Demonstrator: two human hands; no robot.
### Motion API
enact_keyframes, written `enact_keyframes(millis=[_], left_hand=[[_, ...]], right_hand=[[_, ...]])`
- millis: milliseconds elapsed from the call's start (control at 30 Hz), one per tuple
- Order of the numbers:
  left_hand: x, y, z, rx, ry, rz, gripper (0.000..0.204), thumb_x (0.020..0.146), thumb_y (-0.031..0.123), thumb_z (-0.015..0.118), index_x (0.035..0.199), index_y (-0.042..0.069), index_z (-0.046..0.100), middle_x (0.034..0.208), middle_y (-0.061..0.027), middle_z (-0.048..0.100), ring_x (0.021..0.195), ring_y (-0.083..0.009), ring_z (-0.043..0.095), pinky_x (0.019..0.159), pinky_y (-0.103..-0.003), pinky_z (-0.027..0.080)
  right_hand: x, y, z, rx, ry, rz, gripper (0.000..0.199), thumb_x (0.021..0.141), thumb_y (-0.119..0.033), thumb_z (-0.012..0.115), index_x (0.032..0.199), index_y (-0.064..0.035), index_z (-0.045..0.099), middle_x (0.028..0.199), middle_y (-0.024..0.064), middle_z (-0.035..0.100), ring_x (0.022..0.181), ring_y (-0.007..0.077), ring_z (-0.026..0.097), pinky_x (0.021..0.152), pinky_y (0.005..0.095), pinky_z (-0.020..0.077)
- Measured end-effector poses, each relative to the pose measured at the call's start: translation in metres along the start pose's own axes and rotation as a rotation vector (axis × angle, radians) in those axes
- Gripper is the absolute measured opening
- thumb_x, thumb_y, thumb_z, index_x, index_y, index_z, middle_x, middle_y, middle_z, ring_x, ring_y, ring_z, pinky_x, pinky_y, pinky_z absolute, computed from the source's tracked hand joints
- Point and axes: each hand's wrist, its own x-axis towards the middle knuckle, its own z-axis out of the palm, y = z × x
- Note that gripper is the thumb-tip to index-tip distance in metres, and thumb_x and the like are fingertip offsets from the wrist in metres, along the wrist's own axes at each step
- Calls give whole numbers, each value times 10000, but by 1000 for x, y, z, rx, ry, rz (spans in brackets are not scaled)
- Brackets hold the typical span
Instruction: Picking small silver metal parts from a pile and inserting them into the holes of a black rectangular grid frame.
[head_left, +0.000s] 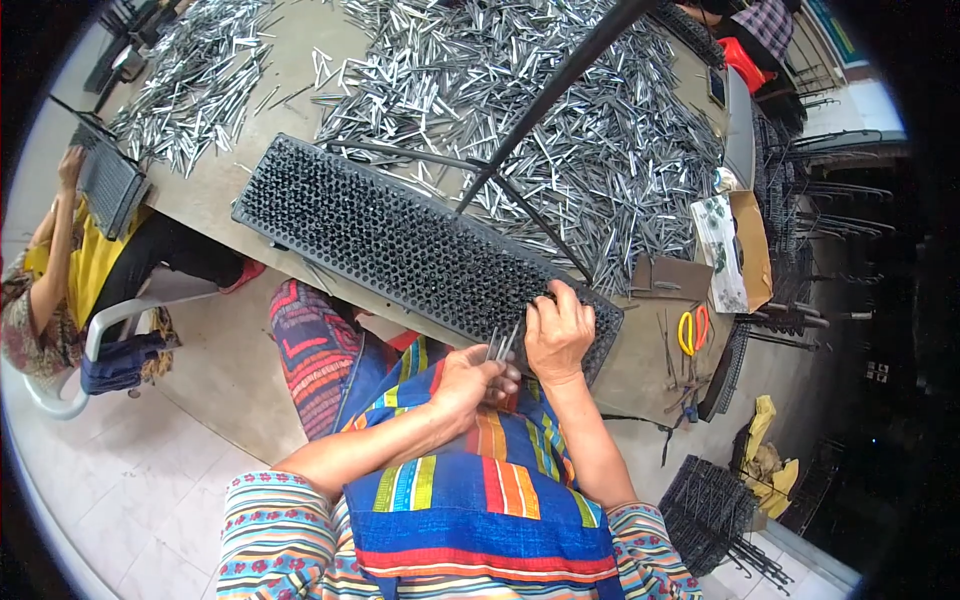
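A long black panel (400, 240), covered in rows of small round sockets, lies slantwise along the near edge of the table. My left hand (470, 382) is closed round a few slim metal pieces (500, 345) just off the panel's near edge, their tips pointing up. Over the panel's right end, my right hand (558, 335) has its fingers bent and pressed together at the sockets. Whatever those fingers pinch is too small or hidden to make out. A thin black metal frame (490, 170) rises across the panel from its far side.
Heaps of loose silvery metal pieces (540, 90) cover the table's far part. Yellow- and orange-handled scissors (690, 332) and an opened carton (735, 250) are at right. Bundled black racks (705, 510) stand lower right. At left, another person (60, 270) sits holding a similar panel (110, 185).
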Motion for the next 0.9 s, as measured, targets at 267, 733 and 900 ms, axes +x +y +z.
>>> enact_keyframes(millis=[267, 733, 900], left_hand=[[2, 0, 0, 2, 12, -12, 140, 899, 13, 525, 994, 6, 627, 785, -81, 678, 608, -128, 633, 524, -235, 500], [4, 2, 1, 10, 25, -22, 146, 886, 6, 524, 990, -3, 626, 778, -85, 677, 598, -130, 630, 518, -237, 498], [3, 4, 2, -5, 24, -16, 144, 885, 3, 522, 989, -14, 621, 776, -88, 677, 591, -134, 627, 517, -242, 502]], right_hand=[[-2, 1, 9, 68, 68, 125, 80, 693, -61, 662, 766, -51, 633, 975, 95, 642, 785, 263, 622, 709, 379, 414], [5, 8, 5, 126, 109, 124, 117, 639, -14, 676, 724, -77, 628, 936, 61, 649, 733, 223, 582, 721, 343, 389], [6, 5, 2, 141, 52, 213, 123, 647, -16, 672, 753, -71, 645, 941, 60, 649, 773, 223, 595, 752, 348, 398]])
